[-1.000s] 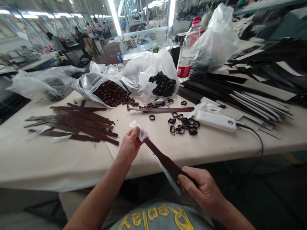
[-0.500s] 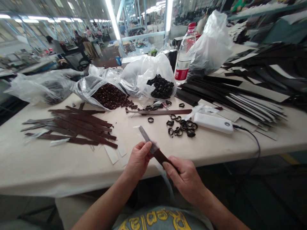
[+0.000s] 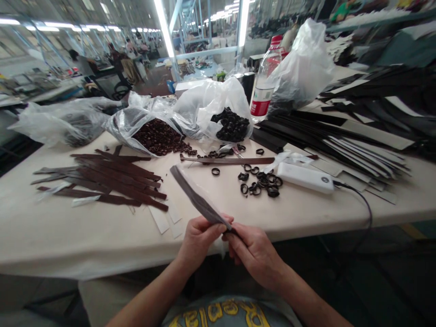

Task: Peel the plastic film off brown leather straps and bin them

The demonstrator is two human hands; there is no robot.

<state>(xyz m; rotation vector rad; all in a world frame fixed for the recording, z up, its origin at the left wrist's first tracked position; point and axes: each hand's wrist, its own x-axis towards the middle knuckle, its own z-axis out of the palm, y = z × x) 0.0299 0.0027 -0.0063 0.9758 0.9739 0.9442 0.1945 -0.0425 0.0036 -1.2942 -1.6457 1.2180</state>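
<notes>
A dark brown leather strap (image 3: 197,195) points up and away to the left, most of it covered by a clear plastic sleeve. My left hand (image 3: 200,236) pinches the strap near its close end, thumb on top. Right beside it, my right hand (image 3: 250,247) is closed around the strap's near end, which its fingers mostly hide. Both hands hang just over the table's front edge, almost touching. Left of them lies a pile of brown straps (image 3: 112,179), a few with plastic bits on them. Black strap loops (image 3: 264,181) lie scattered beyond my right hand.
Plastic bags hold brown loops (image 3: 156,136) and black loops (image 3: 231,125) at the back. A bottle (image 3: 264,86) stands behind. To the right are a white corded device (image 3: 304,177) and stacked black strips (image 3: 327,136). One brown strap (image 3: 228,160) lies across the table's middle.
The plastic sleeve now covers much more of the strap. My hands have come closer together and lower, and the strap's far end reaches further up to the left.
</notes>
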